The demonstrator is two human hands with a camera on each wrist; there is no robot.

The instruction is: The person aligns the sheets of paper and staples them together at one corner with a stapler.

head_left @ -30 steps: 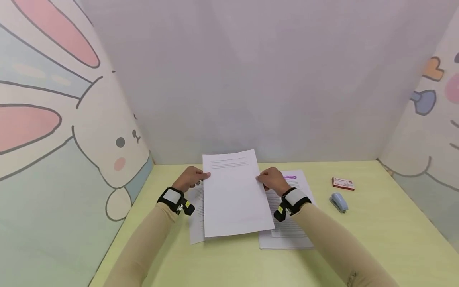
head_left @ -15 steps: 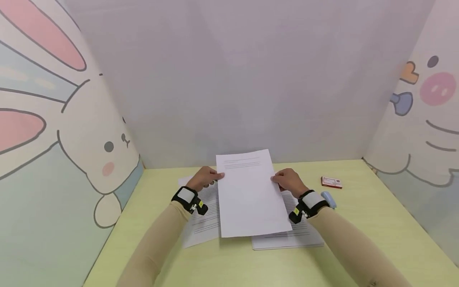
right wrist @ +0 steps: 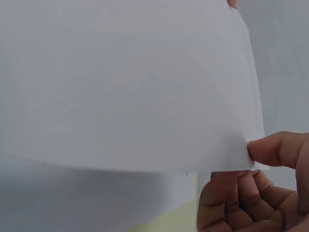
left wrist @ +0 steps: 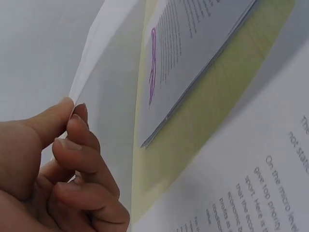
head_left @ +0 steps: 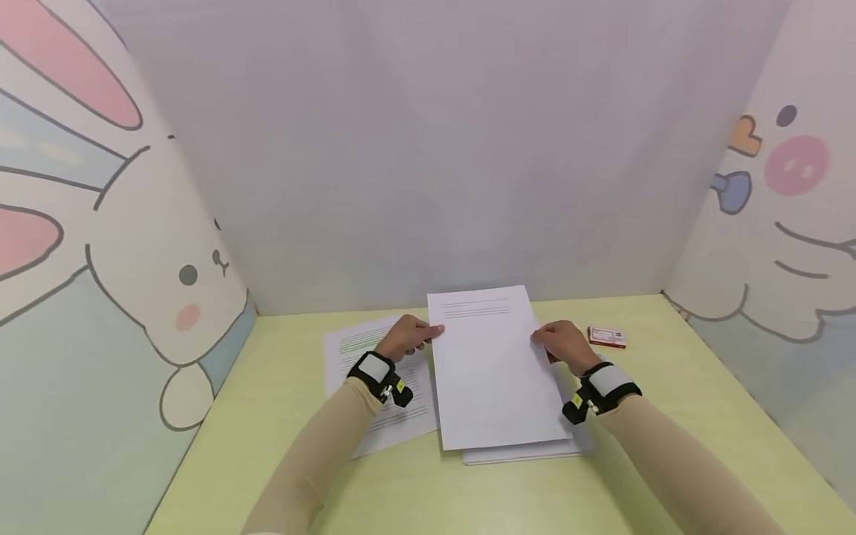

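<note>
Between my two hands, a white paper sheet with a few printed lines near its top is held up, tilted, above the table. My left hand pinches its left edge between thumb and forefinger, the other fingers curled. At the opposite edge my right hand pinches it the same way. Whether more than one sheet is held I cannot tell. Beneath it lies a paper stack, mostly covered in the head view; its purple marking shows in the left wrist view. A printed page with green highlighting lies under my left hand.
A small red and white box lies beyond my right hand. The yellow-green table meets a pale back wall. Cartoon-printed panels stand at both sides.
Both hands have carried the sheet rightward over the stack, lowering it slightly. More of the left page, with its green highlighting, shows. My right arm now hides nearly all of the blue stapler.
</note>
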